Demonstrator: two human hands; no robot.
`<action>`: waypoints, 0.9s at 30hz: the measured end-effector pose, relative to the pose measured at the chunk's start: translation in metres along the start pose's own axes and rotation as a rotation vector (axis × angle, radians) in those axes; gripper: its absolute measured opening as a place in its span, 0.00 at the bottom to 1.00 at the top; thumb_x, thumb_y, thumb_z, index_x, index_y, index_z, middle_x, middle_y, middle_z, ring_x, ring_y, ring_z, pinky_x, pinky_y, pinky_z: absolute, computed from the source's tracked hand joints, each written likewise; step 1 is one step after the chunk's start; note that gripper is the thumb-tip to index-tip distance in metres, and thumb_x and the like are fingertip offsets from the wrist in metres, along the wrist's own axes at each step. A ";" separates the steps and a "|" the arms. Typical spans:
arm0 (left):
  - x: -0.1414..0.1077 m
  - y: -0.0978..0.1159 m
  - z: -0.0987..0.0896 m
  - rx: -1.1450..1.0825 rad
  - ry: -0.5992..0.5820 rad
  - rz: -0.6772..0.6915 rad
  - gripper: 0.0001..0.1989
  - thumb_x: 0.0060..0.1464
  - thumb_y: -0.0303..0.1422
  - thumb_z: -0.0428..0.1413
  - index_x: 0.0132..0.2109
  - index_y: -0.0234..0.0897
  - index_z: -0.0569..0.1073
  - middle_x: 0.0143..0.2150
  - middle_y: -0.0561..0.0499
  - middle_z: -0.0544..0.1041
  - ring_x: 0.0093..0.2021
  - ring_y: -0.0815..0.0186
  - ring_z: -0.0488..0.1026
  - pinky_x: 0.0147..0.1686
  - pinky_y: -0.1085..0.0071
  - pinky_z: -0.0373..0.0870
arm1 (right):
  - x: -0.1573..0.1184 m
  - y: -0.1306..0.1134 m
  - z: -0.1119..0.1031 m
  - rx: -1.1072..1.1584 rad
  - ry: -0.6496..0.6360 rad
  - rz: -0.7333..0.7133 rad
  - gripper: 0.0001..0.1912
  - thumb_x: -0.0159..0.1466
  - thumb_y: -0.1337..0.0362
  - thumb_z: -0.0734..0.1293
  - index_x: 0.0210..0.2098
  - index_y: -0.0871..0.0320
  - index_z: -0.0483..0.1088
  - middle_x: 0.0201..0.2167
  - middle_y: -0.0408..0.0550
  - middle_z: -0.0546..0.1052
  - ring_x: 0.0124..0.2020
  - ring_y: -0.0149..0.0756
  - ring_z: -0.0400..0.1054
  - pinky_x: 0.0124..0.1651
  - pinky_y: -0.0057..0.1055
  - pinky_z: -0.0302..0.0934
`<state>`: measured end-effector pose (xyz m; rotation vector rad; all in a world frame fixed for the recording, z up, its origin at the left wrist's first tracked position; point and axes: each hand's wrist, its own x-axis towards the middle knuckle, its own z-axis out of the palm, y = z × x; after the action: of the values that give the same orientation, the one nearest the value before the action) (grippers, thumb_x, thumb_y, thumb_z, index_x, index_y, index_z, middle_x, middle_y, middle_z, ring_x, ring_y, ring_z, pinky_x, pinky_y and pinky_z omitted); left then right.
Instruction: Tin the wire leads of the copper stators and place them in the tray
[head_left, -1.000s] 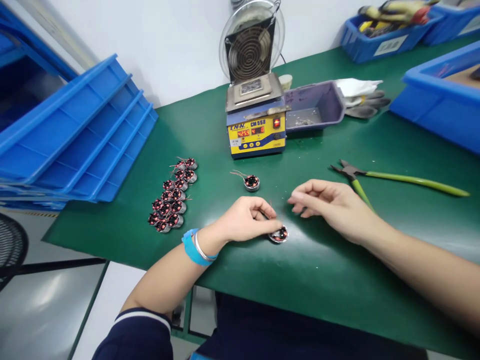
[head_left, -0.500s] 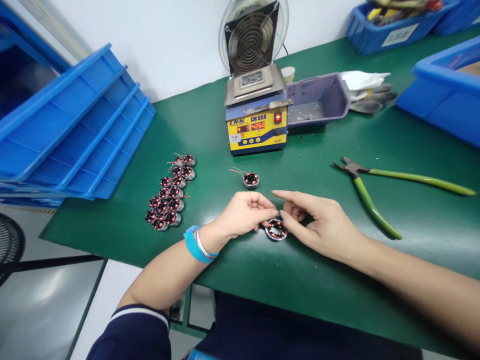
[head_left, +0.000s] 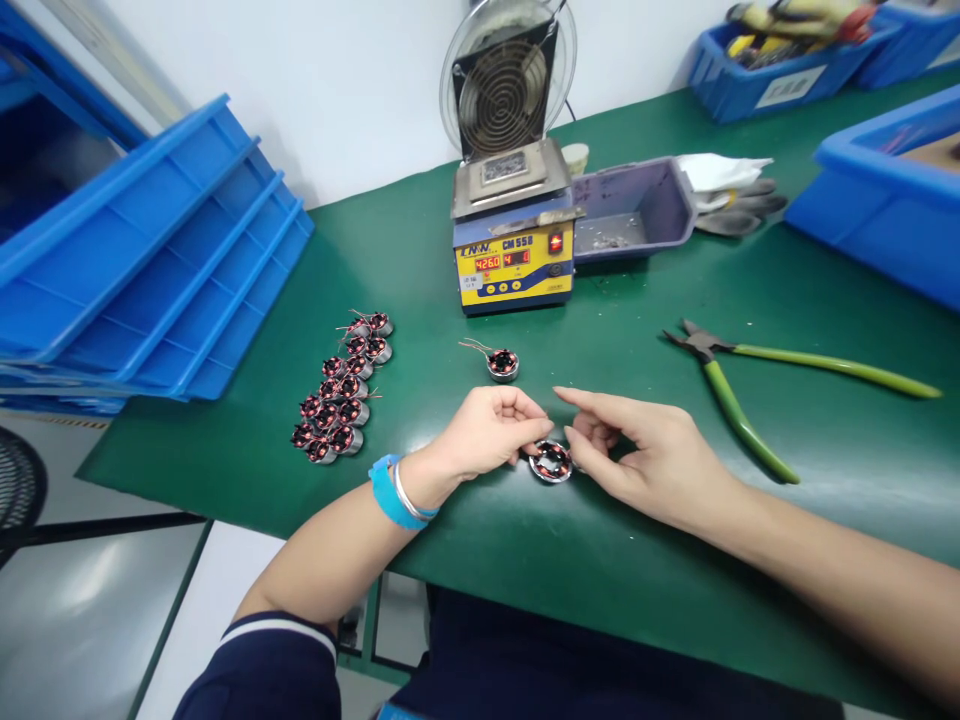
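A round copper-wound coil ring [head_left: 550,462] is at the middle of the green table, between my hands. My left hand [head_left: 499,428] is closed at its upper left edge, thumb and index finger pinched together; what lies between the tips is too small to make out. To the right, my right hand [head_left: 637,440] has its thumb and index finger apart, the thumb tip close to the ring's edge and the other fingers curled. Just behind my left hand sits another coil [head_left: 502,364] with loose wire ends pointing left.
Several coils [head_left: 352,412] stand in rows at the left by stacked blue crates [head_left: 225,290]. A yellow solder pot [head_left: 514,265] and purple tray [head_left: 645,215] are behind. Green-handled cutters [head_left: 739,410] lie at the right, before a blue bin [head_left: 877,210] and gloves [head_left: 739,210].
My right hand has drawn slightly to the right, its thumb moving off the ring's edge. My left hand has barely moved. The view has shifted a little.
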<state>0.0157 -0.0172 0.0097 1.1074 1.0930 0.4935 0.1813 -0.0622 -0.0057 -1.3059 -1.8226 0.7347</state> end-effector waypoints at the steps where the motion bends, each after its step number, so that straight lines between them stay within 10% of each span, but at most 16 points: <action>1: 0.000 0.000 0.000 -0.004 0.005 0.003 0.07 0.45 0.26 0.61 0.28 0.30 0.68 0.16 0.57 0.68 0.15 0.79 0.63 0.14 0.85 0.56 | 0.000 0.000 0.000 0.024 -0.001 0.021 0.19 0.59 0.63 0.61 0.48 0.60 0.72 0.22 0.44 0.73 0.20 0.28 0.64 0.26 0.29 0.63; 10: 0.000 -0.001 0.002 -0.016 0.020 0.031 0.08 0.45 0.28 0.60 0.28 0.31 0.68 0.16 0.58 0.67 0.14 0.79 0.62 0.13 0.85 0.54 | 0.003 0.001 0.003 0.361 -0.064 0.231 0.21 0.57 0.58 0.65 0.48 0.63 0.69 0.20 0.42 0.69 0.19 0.26 0.62 0.22 0.24 0.58; 27: -0.001 -0.002 0.000 0.023 -0.093 0.045 0.07 0.43 0.27 0.60 0.29 0.31 0.68 0.19 0.56 0.69 0.18 0.76 0.65 0.15 0.82 0.55 | 0.004 -0.003 0.000 0.301 -0.110 0.071 0.13 0.57 0.62 0.65 0.41 0.59 0.69 0.19 0.41 0.70 0.20 0.27 0.64 0.25 0.25 0.61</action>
<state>0.0148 -0.0187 0.0087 1.1654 0.9961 0.4610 0.1796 -0.0592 -0.0023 -1.1545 -1.6775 1.0931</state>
